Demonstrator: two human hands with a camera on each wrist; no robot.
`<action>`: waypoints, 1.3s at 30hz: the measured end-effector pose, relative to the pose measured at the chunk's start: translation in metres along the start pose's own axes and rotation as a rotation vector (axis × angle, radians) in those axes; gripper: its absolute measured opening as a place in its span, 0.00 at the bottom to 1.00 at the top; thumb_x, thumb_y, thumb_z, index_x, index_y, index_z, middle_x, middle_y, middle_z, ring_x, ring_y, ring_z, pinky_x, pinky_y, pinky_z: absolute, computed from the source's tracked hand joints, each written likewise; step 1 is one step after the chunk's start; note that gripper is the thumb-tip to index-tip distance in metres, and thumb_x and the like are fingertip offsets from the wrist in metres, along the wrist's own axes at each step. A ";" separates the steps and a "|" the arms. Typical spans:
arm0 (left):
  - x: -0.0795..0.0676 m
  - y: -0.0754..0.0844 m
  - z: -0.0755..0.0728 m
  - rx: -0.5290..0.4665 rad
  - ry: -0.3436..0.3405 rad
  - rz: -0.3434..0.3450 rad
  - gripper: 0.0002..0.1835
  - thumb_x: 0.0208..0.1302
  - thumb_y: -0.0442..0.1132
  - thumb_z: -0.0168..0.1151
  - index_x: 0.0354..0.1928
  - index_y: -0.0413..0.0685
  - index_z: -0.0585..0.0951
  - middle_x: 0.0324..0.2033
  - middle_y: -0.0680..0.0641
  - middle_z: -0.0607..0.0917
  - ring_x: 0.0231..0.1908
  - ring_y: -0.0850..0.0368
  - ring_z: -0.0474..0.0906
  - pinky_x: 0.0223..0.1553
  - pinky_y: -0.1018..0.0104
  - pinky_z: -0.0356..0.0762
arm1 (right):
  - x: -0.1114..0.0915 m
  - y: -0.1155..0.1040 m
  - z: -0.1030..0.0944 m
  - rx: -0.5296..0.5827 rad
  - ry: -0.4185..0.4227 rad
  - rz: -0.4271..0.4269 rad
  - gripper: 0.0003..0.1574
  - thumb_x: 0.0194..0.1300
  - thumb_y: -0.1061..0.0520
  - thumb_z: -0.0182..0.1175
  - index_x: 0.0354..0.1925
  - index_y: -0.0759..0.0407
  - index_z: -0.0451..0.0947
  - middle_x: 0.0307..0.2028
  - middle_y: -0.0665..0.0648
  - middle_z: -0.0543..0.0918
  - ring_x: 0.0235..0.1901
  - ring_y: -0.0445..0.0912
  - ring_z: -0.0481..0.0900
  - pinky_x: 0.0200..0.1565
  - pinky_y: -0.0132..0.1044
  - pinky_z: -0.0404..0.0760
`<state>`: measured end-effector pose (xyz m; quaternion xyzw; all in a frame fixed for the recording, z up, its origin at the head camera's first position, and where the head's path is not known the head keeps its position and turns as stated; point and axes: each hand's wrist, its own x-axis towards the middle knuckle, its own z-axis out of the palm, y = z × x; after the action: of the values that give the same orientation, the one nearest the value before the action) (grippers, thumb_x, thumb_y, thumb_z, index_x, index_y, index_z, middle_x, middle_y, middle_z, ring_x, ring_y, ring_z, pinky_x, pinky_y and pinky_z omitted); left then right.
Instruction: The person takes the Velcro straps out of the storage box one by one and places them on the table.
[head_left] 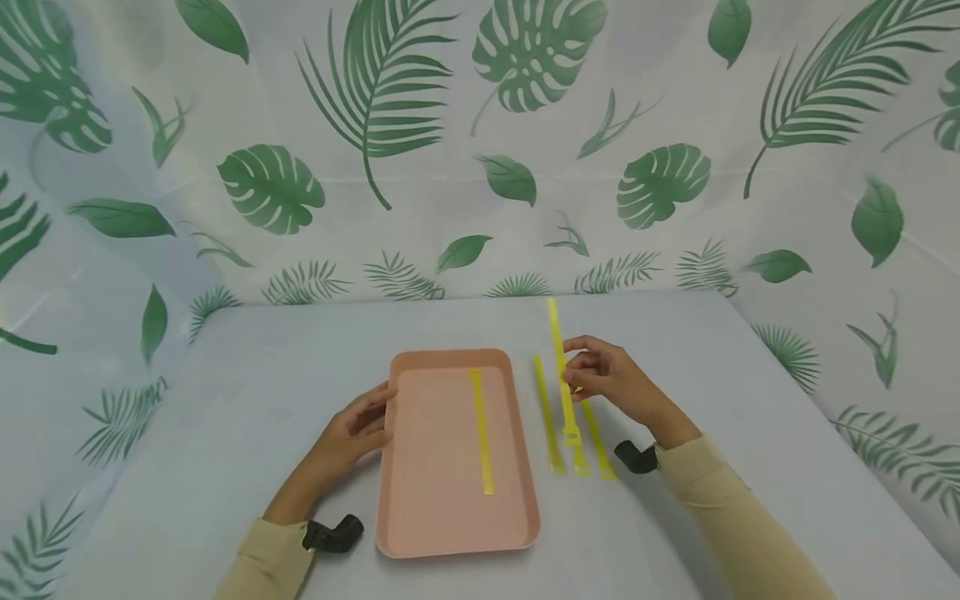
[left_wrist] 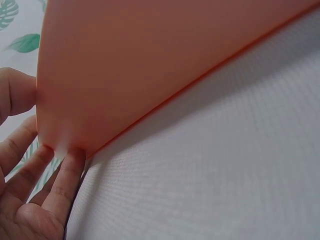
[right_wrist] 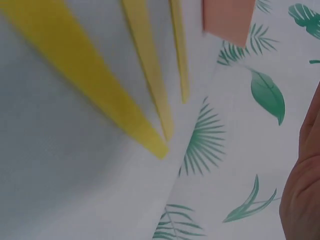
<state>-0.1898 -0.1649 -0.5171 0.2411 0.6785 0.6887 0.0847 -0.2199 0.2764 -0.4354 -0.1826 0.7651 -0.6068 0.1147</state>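
Note:
A yellow cable strap [head_left: 557, 333] with a slotted head is pinched in my right hand [head_left: 611, 379], over several more straps. The right wrist view catches only the edge of that hand [right_wrist: 302, 185]. Beneath the pinched strap, a left strap [head_left: 547, 417], a middle strap [head_left: 581, 463] and a right strap [head_left: 600, 442] lie on the table. My left hand [head_left: 348, 437] touches the left side of the pink tray [head_left: 386, 500]; in the left wrist view its extended fingers [left_wrist: 65, 185] press against the tray's outer wall. Another strap [head_left: 483, 433] lies lengthwise inside the tray.
A white cloth covers the table [head_left: 292, 350]. Behind it hangs a leaf-print curtain [head_left: 435, 200], which also runs along both sides. Dark wrist-worn devices sit on the left wrist [head_left: 333, 534] and right wrist [head_left: 636, 457].

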 end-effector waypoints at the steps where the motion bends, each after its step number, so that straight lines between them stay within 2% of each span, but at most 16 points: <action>1: 0.000 0.000 0.000 0.001 0.000 0.006 0.34 0.71 0.20 0.63 0.75 0.16 0.62 0.79 0.19 0.52 0.67 0.72 0.71 0.65 0.74 0.78 | -0.001 0.001 -0.001 -0.001 0.005 -0.001 0.24 0.78 0.69 0.59 0.66 0.79 0.66 0.36 0.50 0.85 0.36 0.44 0.87 0.42 0.41 0.93; 10: -0.001 0.001 0.001 0.018 0.007 -0.001 0.35 0.71 0.20 0.63 0.75 0.17 0.62 0.79 0.19 0.52 0.67 0.72 0.71 0.66 0.75 0.77 | -0.013 0.004 -0.015 -0.011 0.021 0.026 0.24 0.79 0.69 0.59 0.66 0.80 0.65 0.37 0.55 0.85 0.36 0.44 0.86 0.42 0.38 0.93; 21: -0.001 0.001 0.002 0.025 0.009 -0.020 0.35 0.70 0.20 0.62 0.76 0.18 0.62 0.80 0.21 0.53 0.67 0.74 0.70 0.66 0.77 0.76 | -0.022 0.009 -0.031 -0.078 0.026 0.125 0.28 0.79 0.67 0.60 0.68 0.79 0.65 0.38 0.57 0.85 0.35 0.45 0.87 0.42 0.39 0.93; 39: 0.000 -0.001 0.001 0.012 0.002 0.004 0.35 0.71 0.20 0.62 0.75 0.15 0.61 0.79 0.18 0.52 0.66 0.74 0.71 0.65 0.76 0.77 | -0.036 0.025 -0.054 -0.085 0.005 0.284 0.33 0.78 0.64 0.64 0.71 0.76 0.63 0.40 0.59 0.84 0.38 0.47 0.86 0.46 0.40 0.92</action>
<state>-0.1895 -0.1641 -0.5183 0.2423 0.6822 0.6850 0.0813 -0.2125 0.3443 -0.4483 -0.0757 0.8085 -0.5520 0.1896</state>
